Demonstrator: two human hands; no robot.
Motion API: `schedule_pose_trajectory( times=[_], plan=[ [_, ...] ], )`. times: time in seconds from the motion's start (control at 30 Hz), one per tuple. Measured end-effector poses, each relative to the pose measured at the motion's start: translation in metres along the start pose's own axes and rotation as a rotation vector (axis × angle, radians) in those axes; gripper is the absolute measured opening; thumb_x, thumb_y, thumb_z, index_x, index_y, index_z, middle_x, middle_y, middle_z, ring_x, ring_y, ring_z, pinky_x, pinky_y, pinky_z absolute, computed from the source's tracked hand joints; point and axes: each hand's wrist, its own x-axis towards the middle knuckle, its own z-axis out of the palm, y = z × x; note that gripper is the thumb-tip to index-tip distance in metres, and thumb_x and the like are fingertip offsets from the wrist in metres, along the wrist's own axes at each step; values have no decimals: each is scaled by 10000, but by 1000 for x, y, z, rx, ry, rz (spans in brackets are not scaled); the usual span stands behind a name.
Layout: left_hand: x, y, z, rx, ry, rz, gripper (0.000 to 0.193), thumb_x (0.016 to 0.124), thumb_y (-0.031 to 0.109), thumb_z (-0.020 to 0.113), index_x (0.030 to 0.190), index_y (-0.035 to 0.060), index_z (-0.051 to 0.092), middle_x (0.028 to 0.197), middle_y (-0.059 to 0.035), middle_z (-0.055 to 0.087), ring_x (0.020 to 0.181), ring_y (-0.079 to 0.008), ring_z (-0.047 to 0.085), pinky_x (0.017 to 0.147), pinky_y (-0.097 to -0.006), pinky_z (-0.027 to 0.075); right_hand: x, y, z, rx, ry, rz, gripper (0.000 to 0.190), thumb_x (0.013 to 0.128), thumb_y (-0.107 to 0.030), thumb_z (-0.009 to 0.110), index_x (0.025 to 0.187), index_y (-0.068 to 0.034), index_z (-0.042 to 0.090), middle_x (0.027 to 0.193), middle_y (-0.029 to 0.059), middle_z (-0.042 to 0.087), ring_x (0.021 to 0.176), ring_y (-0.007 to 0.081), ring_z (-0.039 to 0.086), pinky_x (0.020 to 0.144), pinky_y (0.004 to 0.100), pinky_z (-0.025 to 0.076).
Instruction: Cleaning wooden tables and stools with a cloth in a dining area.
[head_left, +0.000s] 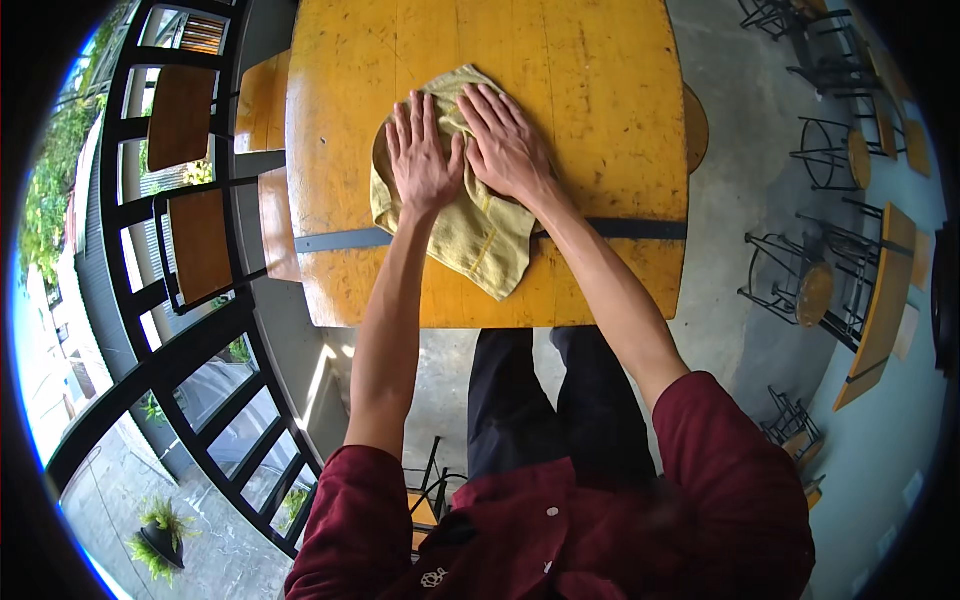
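Observation:
A yellow cloth (480, 240) lies spread and wrinkled on a worn wooden table (607, 112) with an orange-yellow finish. My left hand (424, 161) presses flat on the cloth's left part, fingers spread and pointing away from me. Just to its right, my right hand (510, 142) rests palm down on the same cloth, its fingers angled up and to the left. The two thumbs are close together. Part of a dark metal strip (637, 229) across the tabletop is hidden beneath the cloth.
Two wooden-backed chairs (199, 244) stand left of the table, beside a black-framed window wall (112, 217). A round stool seat (695, 127) shows at the table's right edge. Further right are several stools (814, 292) and another table (874, 315). Behind me stands a metal-framed seat (424, 514).

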Motion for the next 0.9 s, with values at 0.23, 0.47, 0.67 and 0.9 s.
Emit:
schedule_pose_trajectory(
  times=[0.23,0.47,0.67,0.9],
  plan=[
    [-53,121,21,-78,-98,96,821,1030,539,409,1652,16,291,1758,-163,191,1635,-375,98,1323,-524,69,-122,33,-76,-39,-30,130,616,969,-139,523,1570,-18,458,1660,162,416,1543,313,383,1289,475,259],
    [-60,255,66,-376,-143,313,656,1034,337,441,1595,0,399,1724,-184,278,1616,-399,169,1322,-516,115,-214,106,-132,-132,74,362,597,1052,-161,492,1618,-15,372,1694,150,358,1571,325,332,1281,491,263],
    [-59,245,70,-464,-137,374,632,1026,321,469,1582,23,429,1702,-173,332,1601,-396,220,1318,-513,135,-215,93,-122,-286,104,446,606,1063,-216,473,1611,15,356,1695,192,332,1567,361,322,1285,513,240],
    [-69,158,32,-410,-128,312,653,1012,335,498,1598,55,422,1714,-140,323,1608,-368,215,1321,-494,139,-174,26,-82,-439,-19,404,665,1024,-249,516,1610,20,354,1693,189,344,1575,356,310,1296,488,215]
  ],
)
